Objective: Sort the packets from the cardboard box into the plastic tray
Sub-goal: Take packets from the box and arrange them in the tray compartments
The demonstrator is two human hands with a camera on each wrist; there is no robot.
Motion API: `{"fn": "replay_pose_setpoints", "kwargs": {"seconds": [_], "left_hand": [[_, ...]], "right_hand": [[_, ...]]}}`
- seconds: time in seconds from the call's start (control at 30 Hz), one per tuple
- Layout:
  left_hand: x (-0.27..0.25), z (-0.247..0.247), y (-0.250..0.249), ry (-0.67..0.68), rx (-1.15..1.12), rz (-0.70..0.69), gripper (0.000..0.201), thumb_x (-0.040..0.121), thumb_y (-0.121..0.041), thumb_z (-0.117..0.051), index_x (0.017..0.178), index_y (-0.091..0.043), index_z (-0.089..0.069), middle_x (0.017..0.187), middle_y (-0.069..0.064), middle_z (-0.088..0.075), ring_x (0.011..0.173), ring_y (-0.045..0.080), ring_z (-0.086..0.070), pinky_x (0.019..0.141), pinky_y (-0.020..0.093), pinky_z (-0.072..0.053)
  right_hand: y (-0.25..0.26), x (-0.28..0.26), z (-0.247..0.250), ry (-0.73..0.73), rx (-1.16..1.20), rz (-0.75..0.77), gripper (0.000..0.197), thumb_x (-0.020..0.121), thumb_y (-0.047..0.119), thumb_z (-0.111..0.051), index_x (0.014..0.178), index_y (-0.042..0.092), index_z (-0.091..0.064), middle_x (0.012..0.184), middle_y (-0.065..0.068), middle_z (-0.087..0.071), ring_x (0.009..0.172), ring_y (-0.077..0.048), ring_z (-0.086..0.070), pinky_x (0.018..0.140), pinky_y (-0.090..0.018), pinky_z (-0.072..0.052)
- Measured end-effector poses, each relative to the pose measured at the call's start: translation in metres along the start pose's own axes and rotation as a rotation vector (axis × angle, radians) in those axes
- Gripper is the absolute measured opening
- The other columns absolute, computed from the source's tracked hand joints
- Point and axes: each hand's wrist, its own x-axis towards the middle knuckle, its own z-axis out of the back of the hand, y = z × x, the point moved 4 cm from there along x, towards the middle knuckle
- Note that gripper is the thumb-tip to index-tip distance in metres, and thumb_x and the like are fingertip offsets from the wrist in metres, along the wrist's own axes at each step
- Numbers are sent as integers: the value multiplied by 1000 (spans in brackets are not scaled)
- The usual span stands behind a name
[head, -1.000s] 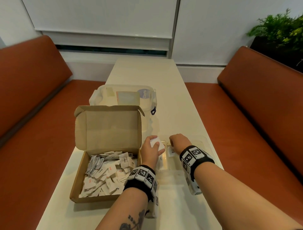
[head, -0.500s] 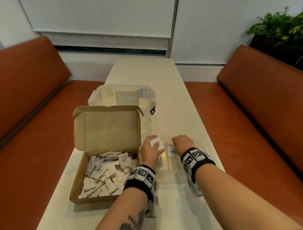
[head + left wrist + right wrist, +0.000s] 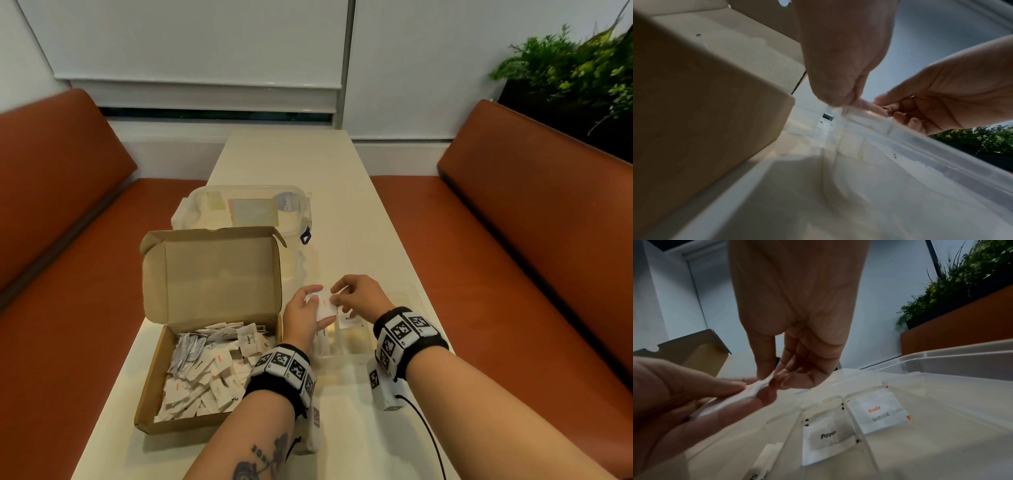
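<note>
The cardboard box (image 3: 205, 342) sits at the near left of the table (image 3: 342, 222), lid raised, with a heap of white packets (image 3: 212, 370) in its base. Just to its right stands the clear plastic tray (image 3: 356, 346), divided into compartments. In the right wrist view, one compartment contains a packet marked "Pepper" (image 3: 826, 439); the adjacent compartment to its right contains a packet marked "Salt" (image 3: 877, 415).

Above the far end of the tray, the left hand (image 3: 305, 317) grips a small stack of packets (image 3: 323, 305) between thumb and curled fingers. The right hand (image 3: 359, 296) meets it from the right; its thumb and fingertips (image 3: 777, 379) pinch the edge of the top packet of that stack. That packet carries red print. Both hands are clear of the tray floor.

Beyond the box, a lidded transparent storage container (image 3: 246, 212) stands on the table. Brown upholstered benches (image 3: 531, 240) flank the table on both sides. A green plant (image 3: 575, 68) stands behind the right bench, at the far right.
</note>
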Motion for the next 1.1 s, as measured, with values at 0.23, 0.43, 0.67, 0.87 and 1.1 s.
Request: {"fn": "replay_pose_setpoints", "kwargs": {"seconds": [0.23,0.43,0.67,0.87,1.1], "left_hand": [[-8,-12,-4,26,75,-36,26,95,2,-46,100,-19,-61,119,8,-48,106,29,-60,67,27,-60],[-15,-22,-3,29,74,-49,21,94,-2,-53,106,-17,-59,120,14,-52,107,30,-61,72,31,-59],[-17,-36,0,74,-30,-26,24,88,3,-61,103,-15,-58,104,-1,-50,93,22,-64,71,28,-59],[-15,-41,-1,53,43,-57,25,87,6,-61,102,-13,-59,117,9,-49,98,25,-63,67,26,-59],[-19,-47,3,91,135,-64,22,87,3,-62,105,-10,-60,117,12,-50,91,25,-64,66,28,-60]], "right_hand": [[-9,-9,12,-39,68,-28,21,82,7,-68,102,1,-64,70,-3,-61,62,-12,-58,54,-21,-51],[-18,-17,20,-37,150,-49,28,77,0,-73,100,6,-58,76,-10,-62,63,-16,-60,57,-24,-52],[-30,-21,35,-158,415,-65,14,82,-5,-66,91,-1,-58,70,-10,-59,57,-19,-59,63,-26,-58],[-40,-27,37,-111,419,-95,16,83,-1,-67,87,6,-53,81,-14,-57,64,-21,-60,59,-24,-56],[-39,-23,52,-76,157,53,18,86,3,-63,100,13,-69,76,-7,-53,69,-12,-54,57,-13,-49]]}}
